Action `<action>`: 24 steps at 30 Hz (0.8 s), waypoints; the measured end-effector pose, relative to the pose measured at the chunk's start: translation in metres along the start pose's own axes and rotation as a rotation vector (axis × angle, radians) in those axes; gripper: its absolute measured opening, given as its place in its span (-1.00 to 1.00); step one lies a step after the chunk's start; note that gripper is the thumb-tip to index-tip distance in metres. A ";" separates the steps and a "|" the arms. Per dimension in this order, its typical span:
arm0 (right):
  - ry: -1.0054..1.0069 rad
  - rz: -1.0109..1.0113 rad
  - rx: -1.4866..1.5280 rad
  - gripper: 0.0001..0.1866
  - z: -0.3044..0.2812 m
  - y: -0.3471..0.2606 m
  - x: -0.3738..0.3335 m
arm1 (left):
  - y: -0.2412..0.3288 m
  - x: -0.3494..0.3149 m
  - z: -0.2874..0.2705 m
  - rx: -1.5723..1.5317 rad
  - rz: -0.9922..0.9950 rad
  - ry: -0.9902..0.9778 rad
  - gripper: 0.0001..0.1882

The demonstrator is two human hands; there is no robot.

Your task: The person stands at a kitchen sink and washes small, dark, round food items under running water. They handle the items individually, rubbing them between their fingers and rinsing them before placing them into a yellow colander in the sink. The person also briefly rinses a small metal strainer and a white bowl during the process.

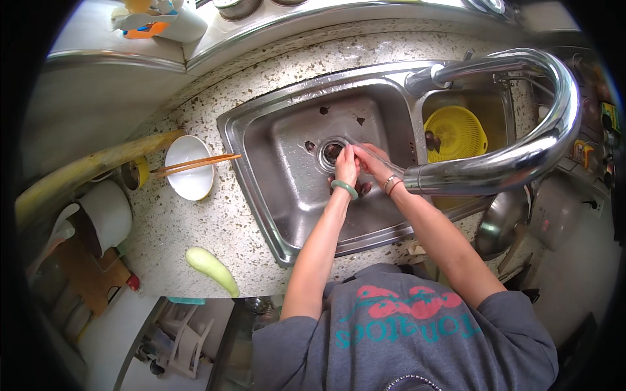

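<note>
My left hand [347, 168], with a green bangle at its wrist, and my right hand [375, 160] meet over the steel sink basin [287, 202], near the drain [332, 153]. Their fingers are closed and pressed together; whatever is between them is hidden. A clear stream of water seems to run from the chrome faucet [495, 179] onto my right hand and fingers. Dark brown, crinkled pieces [310, 147] lie scattered on the wet basin floor, some of them in the drain. More reddish-brown pieces [366, 188] show just below my hands.
A yellow colander [479, 124] with a few dark pieces stands in the smaller right basin. On the left counter are a white bowl [186, 153] with chopsticks [199, 164] across it and a pale green gourd-like vegetable [212, 268]. A metal pan [502, 218] sits at the right.
</note>
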State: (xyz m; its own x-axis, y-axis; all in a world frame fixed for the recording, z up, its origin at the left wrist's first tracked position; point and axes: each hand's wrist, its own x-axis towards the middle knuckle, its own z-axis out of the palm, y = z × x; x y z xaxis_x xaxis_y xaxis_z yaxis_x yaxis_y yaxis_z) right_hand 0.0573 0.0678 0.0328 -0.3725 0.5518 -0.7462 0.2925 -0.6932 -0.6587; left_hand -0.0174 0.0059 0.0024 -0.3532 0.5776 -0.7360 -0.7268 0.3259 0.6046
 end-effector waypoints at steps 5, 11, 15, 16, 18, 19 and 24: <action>-0.160 -0.189 0.061 -0.79 0.036 -0.029 -0.005 | 0.062 -0.026 0.008 0.478 0.314 0.185 -0.60; -0.550 0.178 0.730 -0.74 0.013 -0.034 -0.003 | 0.088 -0.040 0.020 0.408 0.403 -0.010 -0.67; -0.408 -0.099 0.420 -0.84 0.015 -0.039 -0.024 | 0.069 -0.042 0.027 0.524 0.638 0.061 -0.77; -0.320 -0.091 0.452 -0.85 0.016 -0.035 -0.027 | 0.073 -0.047 0.029 0.579 0.592 0.072 -0.77; -0.117 -0.103 0.408 -0.87 0.016 -0.030 -0.032 | 0.070 -0.047 0.032 0.658 0.578 0.102 -0.76; -0.016 -0.120 0.335 -0.83 0.022 -0.031 -0.034 | 0.063 -0.042 0.028 0.686 0.614 0.131 -0.75; 0.149 -0.251 0.235 -0.76 0.035 -0.019 -0.028 | 0.046 -0.016 0.013 -0.112 0.195 0.054 -0.52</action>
State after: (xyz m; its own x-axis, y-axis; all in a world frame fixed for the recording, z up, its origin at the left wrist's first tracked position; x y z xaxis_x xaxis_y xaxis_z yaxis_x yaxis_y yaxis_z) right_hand 0.0314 0.0488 0.0698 -0.2696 0.7678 -0.5812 -0.0088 -0.6055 -0.7958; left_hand -0.0372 0.0211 0.0458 -0.5224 0.5792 -0.6258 -0.7017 0.1249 0.7014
